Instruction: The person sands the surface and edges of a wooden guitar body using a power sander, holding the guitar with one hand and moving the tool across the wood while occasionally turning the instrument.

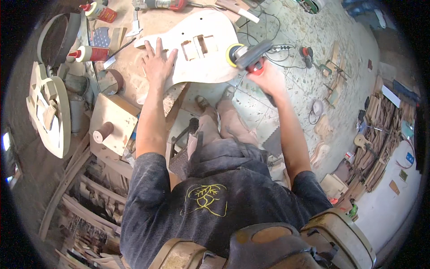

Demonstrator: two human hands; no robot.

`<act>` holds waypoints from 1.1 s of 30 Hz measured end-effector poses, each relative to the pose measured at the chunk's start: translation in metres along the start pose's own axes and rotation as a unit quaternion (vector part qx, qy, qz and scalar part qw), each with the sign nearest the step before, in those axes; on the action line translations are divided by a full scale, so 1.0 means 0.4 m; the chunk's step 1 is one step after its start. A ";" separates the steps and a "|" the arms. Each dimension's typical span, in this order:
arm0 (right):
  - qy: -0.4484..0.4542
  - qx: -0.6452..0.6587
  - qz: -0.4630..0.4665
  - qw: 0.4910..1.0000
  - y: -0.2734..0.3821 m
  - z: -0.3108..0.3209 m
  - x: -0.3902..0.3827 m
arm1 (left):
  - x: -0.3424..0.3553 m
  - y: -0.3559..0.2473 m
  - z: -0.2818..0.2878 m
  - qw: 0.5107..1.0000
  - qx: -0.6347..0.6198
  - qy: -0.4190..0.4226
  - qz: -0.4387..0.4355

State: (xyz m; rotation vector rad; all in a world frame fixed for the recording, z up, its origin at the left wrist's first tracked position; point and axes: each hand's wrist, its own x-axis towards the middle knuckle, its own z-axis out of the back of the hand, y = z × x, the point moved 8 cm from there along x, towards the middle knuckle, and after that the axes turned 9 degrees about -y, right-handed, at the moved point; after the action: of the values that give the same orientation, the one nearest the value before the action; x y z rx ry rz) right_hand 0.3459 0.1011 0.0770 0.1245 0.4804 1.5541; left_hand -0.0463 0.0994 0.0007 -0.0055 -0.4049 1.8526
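A pale, unfinished wooden guitar body (207, 33) with routed cavities and small holes lies on the workbench in front of me. My left hand (158, 63) rests flat on its left part, fingers spread. A handheld power sander (254, 54), dark with red on it, is in the closed grip of my right hand (271, 80). The sander's yellow round pad (232, 55) is at the right edge of the guitar body; I cannot tell whether it touches the wood. Motion blurs my right hand a little.
Two red-and-white glue bottles (93, 54) and a caliper (135, 22) lie on the bench's left side. Another guitar body (64, 114) stands at far left. Dark cables (273, 27) trail over the floor at right. Stacked wood strips (380, 130) fill the far right.
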 end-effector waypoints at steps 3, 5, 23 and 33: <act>-0.038 0.017 -0.014 0.999 -0.022 0.040 0.033 | -0.005 0.008 0.001 1.000 0.008 -0.012 -0.007; -0.059 0.009 -0.009 0.998 -0.030 0.051 0.039 | 0.003 -0.006 0.002 1.000 0.009 -0.017 -0.013; 0.006 0.029 0.020 0.999 -0.028 0.022 0.000 | -0.002 0.007 -0.021 0.997 0.041 0.059 0.008; 0.079 -0.022 0.026 0.996 0.038 -0.015 -0.101 | -0.004 0.016 -0.014 0.997 0.057 0.054 0.011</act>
State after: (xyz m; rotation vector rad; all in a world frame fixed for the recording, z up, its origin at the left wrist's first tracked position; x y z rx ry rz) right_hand 0.3318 0.0608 0.0861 -0.0202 0.5695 1.6328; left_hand -0.0503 0.0978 -0.0067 -0.0330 -0.2235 1.8854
